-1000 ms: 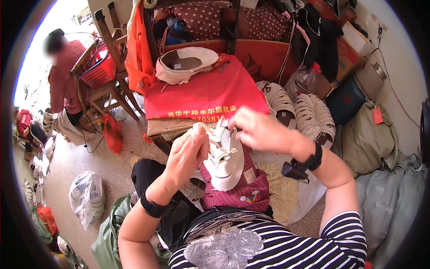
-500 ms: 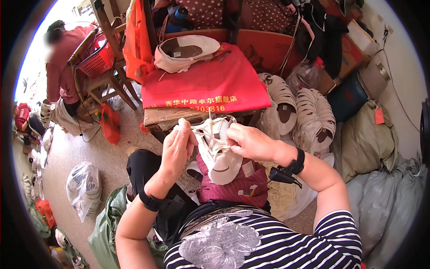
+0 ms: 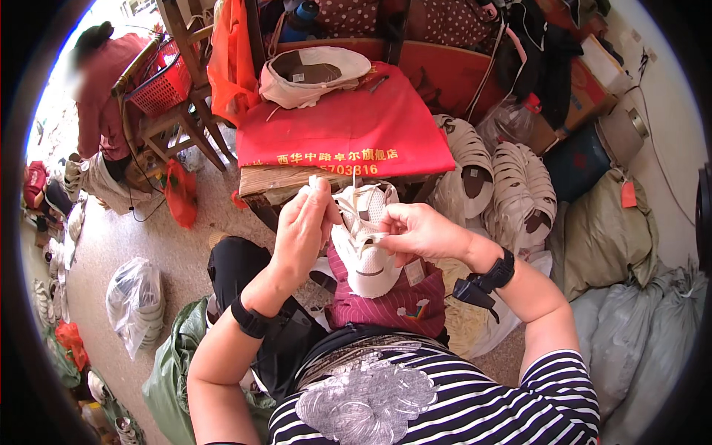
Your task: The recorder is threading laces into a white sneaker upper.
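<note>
A white sneaker [image 3: 368, 273] stands toe toward me on my lap, over a maroon striped cloth [image 3: 356, 310]. Its white shoelace [image 3: 362, 239] crosses the front opening. My right hand [image 3: 417, 231] is closed at the shoe's right side, thumb and forefinger pinching the lace. On the other side my left hand [image 3: 300, 226] is raised with its fingers pressed together, pointing up, closed on a lace end beside the tongue; its fingers hide most of that end.
Ahead, a wooden stool [image 3: 278, 182] under a red cloth [image 3: 334, 130] carries a white shoe upper [image 3: 315, 74]. Stacked white shoe uppers [image 3: 523, 193] stand at the right, near grey sacks [image 3: 630, 326]. A bagged bundle [image 3: 136, 304] lies on the left floor; another person [image 3: 111, 96] sits beyond.
My left hand has moved slightly right and up, closer to the shoe, its fingers more upright. My right hand has shifted slightly right, still pinching lace. The shoe has turned more upright.
</note>
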Demonstrator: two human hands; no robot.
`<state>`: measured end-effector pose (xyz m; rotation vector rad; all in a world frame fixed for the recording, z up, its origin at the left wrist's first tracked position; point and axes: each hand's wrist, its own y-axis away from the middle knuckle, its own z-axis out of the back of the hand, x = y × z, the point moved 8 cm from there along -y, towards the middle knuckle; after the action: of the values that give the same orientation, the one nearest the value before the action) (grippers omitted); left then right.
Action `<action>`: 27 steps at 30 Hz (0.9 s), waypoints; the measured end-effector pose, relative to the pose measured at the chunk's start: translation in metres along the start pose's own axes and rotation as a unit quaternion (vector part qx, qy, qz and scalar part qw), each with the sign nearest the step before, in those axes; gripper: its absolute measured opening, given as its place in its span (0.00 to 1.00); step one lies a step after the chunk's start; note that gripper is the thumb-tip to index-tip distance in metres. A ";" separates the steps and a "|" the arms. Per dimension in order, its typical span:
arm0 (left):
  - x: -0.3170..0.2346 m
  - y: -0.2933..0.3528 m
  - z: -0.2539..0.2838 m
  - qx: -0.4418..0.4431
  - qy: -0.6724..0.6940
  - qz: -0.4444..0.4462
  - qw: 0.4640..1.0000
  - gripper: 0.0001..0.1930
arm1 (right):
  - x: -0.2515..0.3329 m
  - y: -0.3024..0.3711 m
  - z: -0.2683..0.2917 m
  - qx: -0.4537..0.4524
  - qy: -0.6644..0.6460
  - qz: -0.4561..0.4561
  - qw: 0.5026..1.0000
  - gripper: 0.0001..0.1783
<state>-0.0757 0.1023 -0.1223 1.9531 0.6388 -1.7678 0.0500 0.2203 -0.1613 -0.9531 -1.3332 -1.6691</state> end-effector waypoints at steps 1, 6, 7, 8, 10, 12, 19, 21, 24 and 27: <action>-0.001 -0.001 0.000 0.000 0.001 0.000 1.000 0.27 | 0.001 0.000 -0.002 0.000 0.000 0.000 1.000 0.11; -0.049 0.003 -0.021 0.076 0.006 -0.117 0.990 0.27 | 0.045 0.022 -0.007 -0.279 0.517 0.341 0.734 0.08; -0.061 0.007 -0.025 0.075 0.006 -0.119 0.990 0.27 | 0.042 0.019 -0.007 -0.278 0.517 0.342 0.733 0.08; -0.076 0.013 -0.032 0.089 0.039 -0.122 0.988 0.27 | 0.042 0.021 -0.010 -0.281 0.538 0.362 0.707 0.09; -0.107 0.026 -0.045 0.108 0.075 -0.126 0.983 0.27 | 0.034 0.022 -0.007 -0.286 0.560 0.378 0.679 0.09; -0.128 0.044 -0.053 0.125 0.108 -0.110 0.980 0.28 | 0.025 0.027 0.006 -0.326 0.487 0.388 0.711 0.09; -0.123 0.029 -0.046 0.150 0.228 -0.112 0.955 0.30 | 0.001 0.036 0.008 -0.259 0.290 0.342 0.855 0.06; -0.122 0.022 -0.043 0.159 0.231 -0.113 0.953 0.29 | 0.016 0.037 0.007 -0.242 0.263 0.325 0.876 0.07; -0.114 0.011 -0.037 0.183 0.237 -0.120 0.947 0.27 | 0.045 0.024 0.015 -0.274 0.198 0.321 0.885 0.06; -0.108 0.003 -0.032 0.145 0.229 -0.084 0.959 0.25 | 0.044 -0.027 -0.001 -0.067 -0.126 0.246 0.959 0.10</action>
<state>-0.0573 0.1138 -0.0118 2.6208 0.7448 -1.5791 0.0076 0.2175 -0.1321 -1.4816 -1.0310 -1.2919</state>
